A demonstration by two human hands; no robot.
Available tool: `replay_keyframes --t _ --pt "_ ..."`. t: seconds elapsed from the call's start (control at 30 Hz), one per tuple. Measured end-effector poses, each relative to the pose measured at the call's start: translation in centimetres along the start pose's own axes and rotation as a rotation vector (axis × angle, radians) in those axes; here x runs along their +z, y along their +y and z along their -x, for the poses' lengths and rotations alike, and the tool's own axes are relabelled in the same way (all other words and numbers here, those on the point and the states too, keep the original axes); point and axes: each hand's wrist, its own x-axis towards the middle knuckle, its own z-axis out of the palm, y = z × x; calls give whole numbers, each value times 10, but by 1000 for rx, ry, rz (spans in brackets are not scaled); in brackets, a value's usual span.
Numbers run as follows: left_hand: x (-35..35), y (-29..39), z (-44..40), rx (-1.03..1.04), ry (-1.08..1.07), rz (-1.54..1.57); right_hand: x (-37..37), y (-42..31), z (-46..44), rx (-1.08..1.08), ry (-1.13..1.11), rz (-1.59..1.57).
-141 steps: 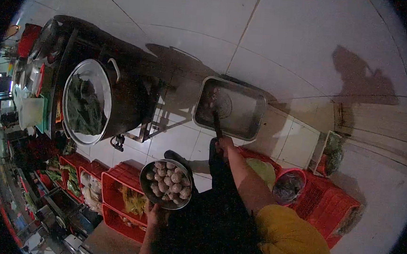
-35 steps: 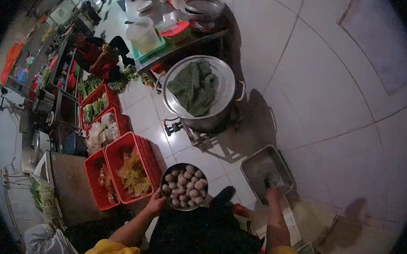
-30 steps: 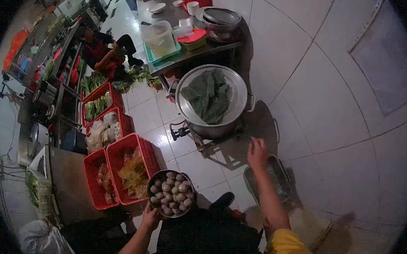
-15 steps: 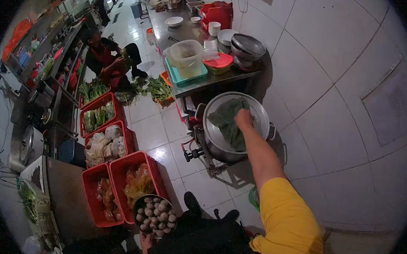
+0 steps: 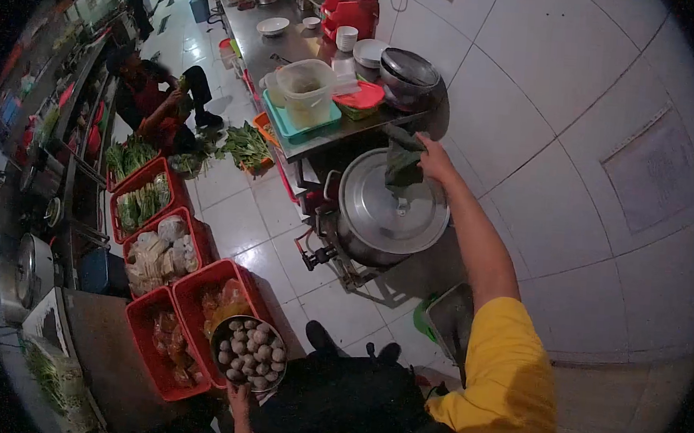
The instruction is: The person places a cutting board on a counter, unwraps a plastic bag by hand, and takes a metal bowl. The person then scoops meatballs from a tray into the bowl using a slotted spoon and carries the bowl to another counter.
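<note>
My right hand (image 5: 436,160) pinches a dark green cloth (image 5: 403,160), which hangs over the far part of a big pot's metal lid (image 5: 363,210). The lid sits flat on the large metal pot (image 5: 364,252), which has side handles and rests on a burner stand (image 5: 351,275). Low on the left, my left hand (image 5: 242,402) grips the near rim of a round metal bowl (image 5: 220,338). Several grey-brown balls (image 5: 253,347), perhaps meatballs, fill the bowl. Part of my left hand is hidden beneath it.
Red crates (image 5: 263,297) with bagged food and greens line the floor at left. A co-worker (image 5: 150,98) sits low beyond them, holding greens. The steel table (image 5: 251,41) carries tubs and bowls beside the tiled wall. A green-rimmed bin (image 5: 424,320) stands right of my feet.
My right hand has lifted the cloth from the middle of the lid towards its far edge, uncovering the lid's knob. My left hand and the bowl have shifted slightly left in view.
</note>
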Motion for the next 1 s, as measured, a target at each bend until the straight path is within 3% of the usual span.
replay_keyframes --t 0.03,0.07,0.1,0.17,0.23,0.33,0.47,0.57,0.63,0.67,0.77,0.83,0.87,0.93,1.0 --pt "-7 -13 -9 250 -157 -91 -11 -6 7 43 -11 -229" --pt "21 15 6 250 -161 -89 -17 -9 14 86 -24 -459" --pt "53 44 27 131 -61 94 -11 -7 22 88 -22 -455" --pt "71 60 35 8 38 274 24 19 35 -12 223 -164" --pt "42 22 5 202 8 136 56 44 56 -35 168 -221" --pt "-23 -40 -35 150 -157 12 71 39 88 -46 150 -53" --pt "-3 -16 -22 147 -116 -7 77 25 86 53 70 78" --pt "25 18 -4 268 -73 1 88 10 82 74 252 350" --pt "45 47 12 87 71 -25 88 -8 80 222 238 424" --pt "56 60 19 31 122 -25 92 -10 77 200 246 416" --pt "70 67 19 190 47 -6 119 9 64 225 226 315" --pt "55 39 5 201 -29 131 131 15 57 408 179 159" --pt "46 30 4 206 -23 139 133 18 55 397 179 158" --pt "36 18 2 -42 20 214 134 22 49 289 35 412" --pt "96 94 42 -51 48 329 110 -1 46 404 -75 357"
